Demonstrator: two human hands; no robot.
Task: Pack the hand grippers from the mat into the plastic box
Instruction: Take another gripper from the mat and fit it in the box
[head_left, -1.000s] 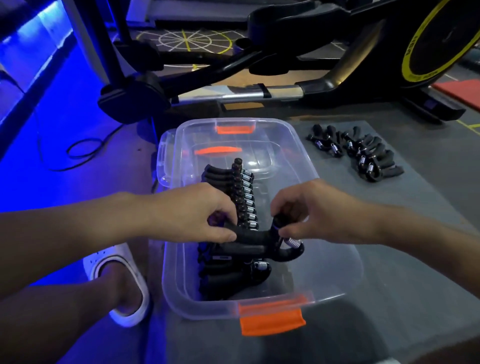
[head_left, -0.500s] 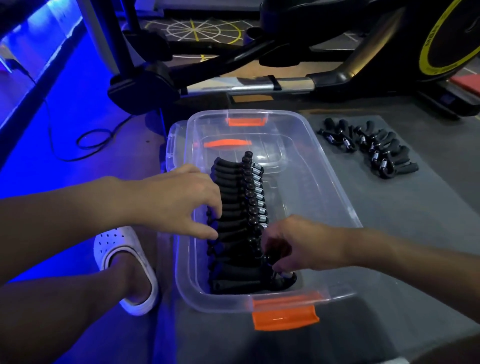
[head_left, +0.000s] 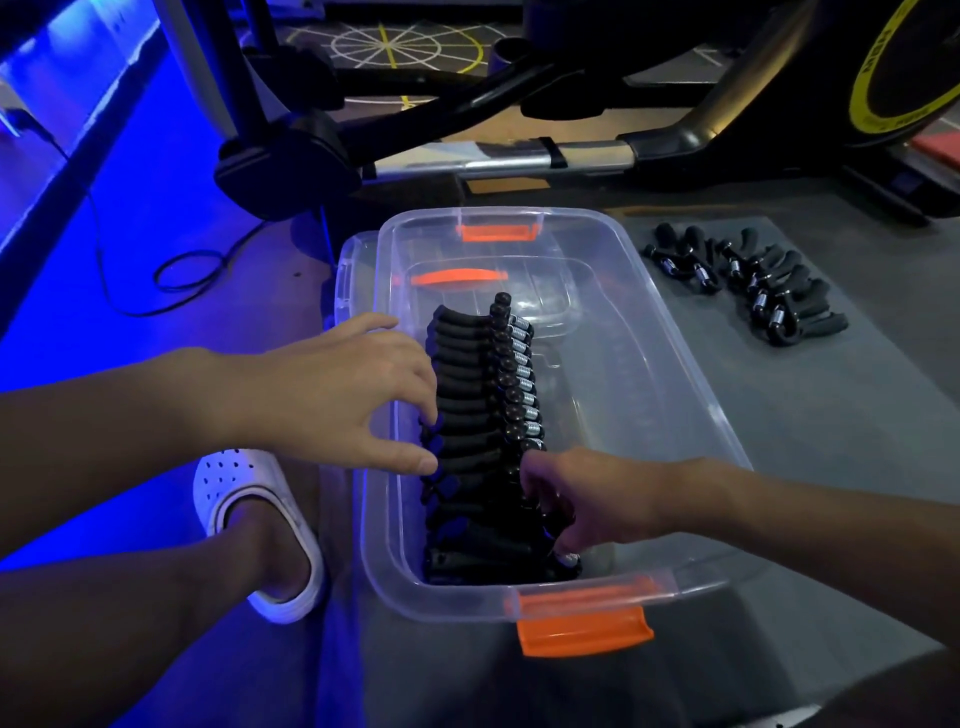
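Observation:
A clear plastic box with orange latches stands on the grey mat. A tight row of black hand grippers with silver springs runs along the box's left side. My left hand reaches over the left wall, and its spread fingertips touch the handles in the middle of the row. My right hand is inside the box at the near end. Its fingers curl down around the nearest hand gripper. Several loose hand grippers lie on the mat at the far right.
An exercise machine with a yellow-ringed wheel stands just beyond the box. The clear lid sticks out at the box's far left. My foot in a white slipper is left of the box. A black cable loops on the blue-lit floor.
My right hand has lowered a hand gripper into the near end of the row and stays on it. My left hand let go of it and moved up the row's left side.

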